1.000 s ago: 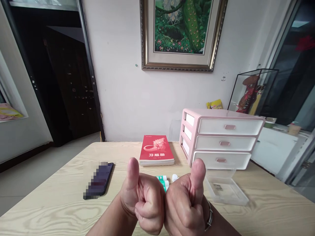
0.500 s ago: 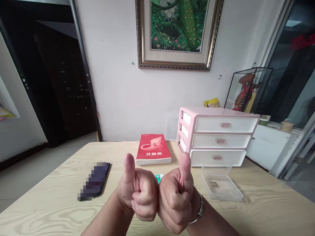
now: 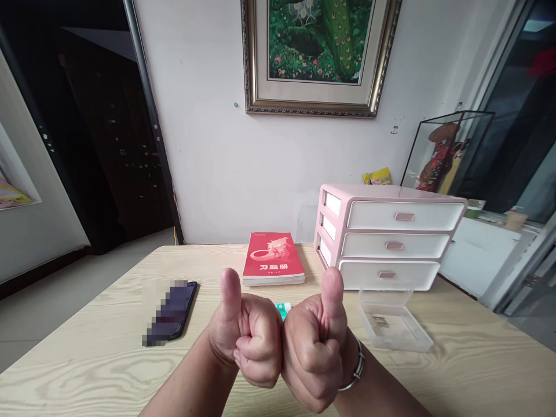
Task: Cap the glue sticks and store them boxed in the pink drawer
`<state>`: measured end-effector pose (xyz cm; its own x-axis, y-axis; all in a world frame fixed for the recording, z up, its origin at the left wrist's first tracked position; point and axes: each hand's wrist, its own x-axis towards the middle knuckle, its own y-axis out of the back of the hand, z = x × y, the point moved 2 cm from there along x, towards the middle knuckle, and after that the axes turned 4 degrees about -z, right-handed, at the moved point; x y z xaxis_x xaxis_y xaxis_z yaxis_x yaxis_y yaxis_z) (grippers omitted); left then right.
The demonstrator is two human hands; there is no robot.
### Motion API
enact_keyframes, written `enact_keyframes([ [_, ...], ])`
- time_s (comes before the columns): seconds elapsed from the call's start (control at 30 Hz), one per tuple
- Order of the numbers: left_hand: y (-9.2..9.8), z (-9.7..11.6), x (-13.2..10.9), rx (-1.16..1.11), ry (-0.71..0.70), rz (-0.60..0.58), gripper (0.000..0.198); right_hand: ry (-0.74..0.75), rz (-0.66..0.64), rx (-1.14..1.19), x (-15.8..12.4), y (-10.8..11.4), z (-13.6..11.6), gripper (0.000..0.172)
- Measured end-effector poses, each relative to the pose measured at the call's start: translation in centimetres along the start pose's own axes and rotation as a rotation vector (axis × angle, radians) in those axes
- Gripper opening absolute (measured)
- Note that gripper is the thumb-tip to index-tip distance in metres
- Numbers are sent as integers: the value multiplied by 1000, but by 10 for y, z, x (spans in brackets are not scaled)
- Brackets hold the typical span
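Above the front of the table, my left hand point(image 3: 249, 336) and my right hand point(image 3: 315, 347) are pressed together at the knuckles. Both are curled into fists with thumbs pointing up, and no object shows in either one. A silver bangle point(image 3: 358, 368) circles my right wrist. Just behind the fists, a green and white item point(image 3: 284, 308) lies partly hidden, too covered to name. Beyond it rests a thick red book point(image 3: 273, 258) with white lettering. To the right, a clear plastic box point(image 3: 395, 330) sits with its lid raised.
A pink and white three-drawer cabinet point(image 3: 393, 237) stands at the back right, its drawers closed. On the left lies a dark phone point(image 3: 174, 315), partly pixelated. The wooden table point(image 3: 87, 370) meets a white wall with a framed peacock picture point(image 3: 319, 107). A glass case point(image 3: 447, 153) stands behind the cabinet.
The view has shifted slightly, so the book, cabinet and picture sit a little higher and further right. Both hands keep the same thumbs-up pose, side by side.
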<state>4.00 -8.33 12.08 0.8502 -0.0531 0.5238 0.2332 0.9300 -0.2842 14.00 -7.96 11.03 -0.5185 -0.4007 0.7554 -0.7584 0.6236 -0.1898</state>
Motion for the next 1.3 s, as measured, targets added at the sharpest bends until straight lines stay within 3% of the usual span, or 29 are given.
enact_keyframes([
  [0.27, 9, 1, -3, -48, 7, 45, 78, 15, 50, -6, -3, 4, -5, 86],
  [0.97, 8, -1, -7, -23, 5, 67, 78, -7, 123, -58, -1, 0, -4, 84],
  [1.17, 30, -5, -16, -48, 46, 165, 79, -52, 313, -146, -22, 9, -10, 79],
  [1.23, 42, -5, -20, -23, 41, 275, 79, -70, 447, -171, -32, 12, -18, 78],
  [1.3, 54, -4, -24, 63, 16, 477, 76, -66, 695, -265, -43, 11, -29, 74],
])
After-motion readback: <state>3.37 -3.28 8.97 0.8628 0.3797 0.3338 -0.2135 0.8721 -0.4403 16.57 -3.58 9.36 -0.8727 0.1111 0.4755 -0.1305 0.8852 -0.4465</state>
